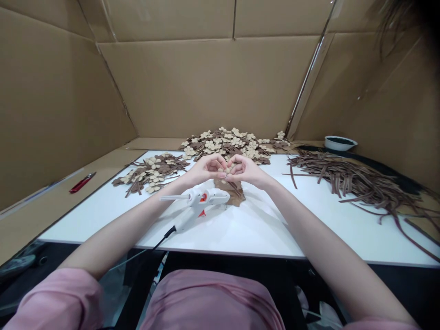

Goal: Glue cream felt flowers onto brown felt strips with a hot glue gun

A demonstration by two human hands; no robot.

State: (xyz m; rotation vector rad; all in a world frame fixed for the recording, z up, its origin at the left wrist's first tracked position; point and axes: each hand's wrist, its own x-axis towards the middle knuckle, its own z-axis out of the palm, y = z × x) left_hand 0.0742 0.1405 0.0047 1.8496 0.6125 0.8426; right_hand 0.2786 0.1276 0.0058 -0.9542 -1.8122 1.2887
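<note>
Pink cloth (209, 298) filled the near edge, with both bare arms running out over the white table (275, 229). Fingertips (220, 170) met at centre: both sets were curled in and pinched together on a small beige flower (228, 170), held just above the table. Left hand (206, 168) and right hand (245, 169) touched, knuckles up. Below them lay a brown scrap (237, 192) with thin strips on it. Just near of that sat the white glue gun (197, 204), nozzle pointing left, cord trailing off the near edge.

Farther out, left of the hands, a small heap (153, 172) of beige flowers and brown strips spread on the table. Beyond the hands lay the big pile (228, 144) of flowers on brown pieces. Right of it all, long brown strips (354, 181) sprawled to the table's edge, and a white bowl (340, 143) stood at the far right. Well off to the left, a red cutter (82, 182) lay on cardboard (51, 206). Cardboard walls (206, 82) closed in the scene.
</note>
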